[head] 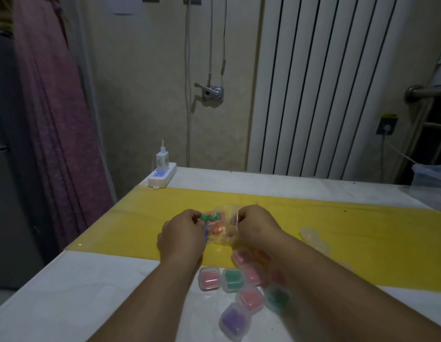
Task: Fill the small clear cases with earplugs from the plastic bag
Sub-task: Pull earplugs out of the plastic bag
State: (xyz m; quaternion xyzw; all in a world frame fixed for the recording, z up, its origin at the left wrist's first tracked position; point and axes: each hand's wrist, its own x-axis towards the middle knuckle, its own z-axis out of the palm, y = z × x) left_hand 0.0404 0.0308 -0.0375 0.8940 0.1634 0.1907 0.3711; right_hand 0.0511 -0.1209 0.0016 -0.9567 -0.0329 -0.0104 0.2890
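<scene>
Your left hand [183, 230] and right hand [254, 225] each keep a clenched grip on the plastic bag [223, 227], pinching its film from either side over the yellow mat [362, 230], with the loose earplugs [209, 218] bunched between them. If you pull the film apart too hard, it may tear and scatter earplugs across the table [91, 292] and off its left edge. The filled cases [233, 280] lie at 6 o'clock from the bag, beneath your right forearm; a dropped wrist could sweep them away. What look like empty clear cases [313, 239] sit at 3 o'clock. No brand, label or writing is readable, not even on the power strip [162, 176] at 11 o'clock.
</scene>
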